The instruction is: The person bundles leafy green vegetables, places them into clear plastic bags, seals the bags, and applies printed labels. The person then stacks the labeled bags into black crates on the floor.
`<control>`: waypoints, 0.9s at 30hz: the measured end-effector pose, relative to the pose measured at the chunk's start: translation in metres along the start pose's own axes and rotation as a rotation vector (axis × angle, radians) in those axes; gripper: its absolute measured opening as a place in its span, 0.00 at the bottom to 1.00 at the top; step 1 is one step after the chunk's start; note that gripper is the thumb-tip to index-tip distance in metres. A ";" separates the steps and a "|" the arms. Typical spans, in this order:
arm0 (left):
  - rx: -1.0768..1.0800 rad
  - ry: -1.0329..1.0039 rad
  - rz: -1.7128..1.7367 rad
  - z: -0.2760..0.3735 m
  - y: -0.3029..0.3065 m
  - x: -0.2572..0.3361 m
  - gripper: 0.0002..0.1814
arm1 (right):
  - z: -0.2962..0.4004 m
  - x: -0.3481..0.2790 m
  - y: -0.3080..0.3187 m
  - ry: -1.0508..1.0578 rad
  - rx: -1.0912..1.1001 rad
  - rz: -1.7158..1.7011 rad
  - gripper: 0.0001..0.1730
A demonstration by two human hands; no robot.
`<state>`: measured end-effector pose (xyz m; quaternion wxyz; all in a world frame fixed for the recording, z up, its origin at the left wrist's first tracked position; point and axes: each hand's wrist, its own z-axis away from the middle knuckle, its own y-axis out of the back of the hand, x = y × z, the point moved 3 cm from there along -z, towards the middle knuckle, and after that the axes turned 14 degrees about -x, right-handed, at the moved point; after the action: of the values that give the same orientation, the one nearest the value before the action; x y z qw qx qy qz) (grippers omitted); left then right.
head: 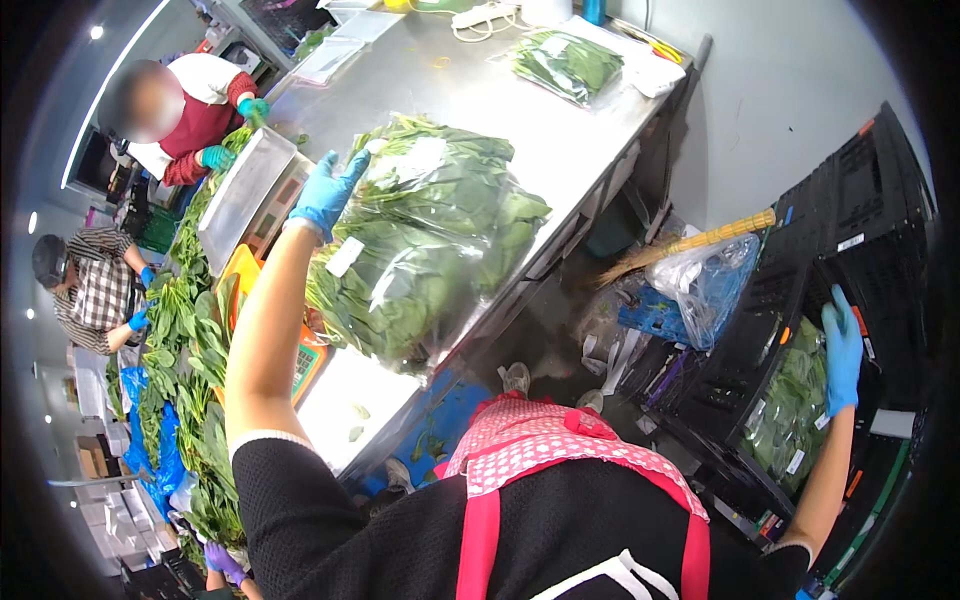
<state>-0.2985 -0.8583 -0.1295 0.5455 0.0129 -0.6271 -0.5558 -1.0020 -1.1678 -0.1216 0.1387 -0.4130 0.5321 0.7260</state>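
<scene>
My left hand (328,193), in a blue glove, reaches over the steel table with its fingers apart. Its fingertips are at the stem end of a pile of clear bags of leafy greens (427,225); whether they press on the plastic is hard to tell. White labels are stuck on these bags. Far to the right, my right hand (841,352), also gloved in blue, is stretched out flat at the side of a black plastic crate (750,352). Inside that crate, beside the hand, lie labelled bagged greens (791,409).
Another bag of greens (566,66) lies at the table's (465,82) far end. An orange scale (306,367) and a metal tray (247,187) stand left. Two co-workers (199,112) handle loose greens (176,322); a purple-gloved hand (223,562) shows below. A broom (697,241) leans over a blue crate (660,315).
</scene>
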 end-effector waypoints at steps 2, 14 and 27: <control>-0.220 0.234 -0.189 0.004 0.014 -0.033 0.57 | -0.037 -0.116 -0.090 0.039 -0.312 -0.331 0.24; -0.655 0.510 0.092 0.033 0.016 -0.077 0.27 | -0.129 -0.278 -0.470 -0.195 -0.594 -1.268 0.15; -0.178 -0.073 0.418 0.098 0.057 0.027 0.27 | -0.008 -0.177 -0.078 0.521 0.015 -0.868 0.28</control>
<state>-0.3443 -0.7869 -0.0502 0.6246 -0.1856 -0.5839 -0.4842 -0.8387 -1.1023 -0.0416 0.2932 -0.7626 0.3337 0.4702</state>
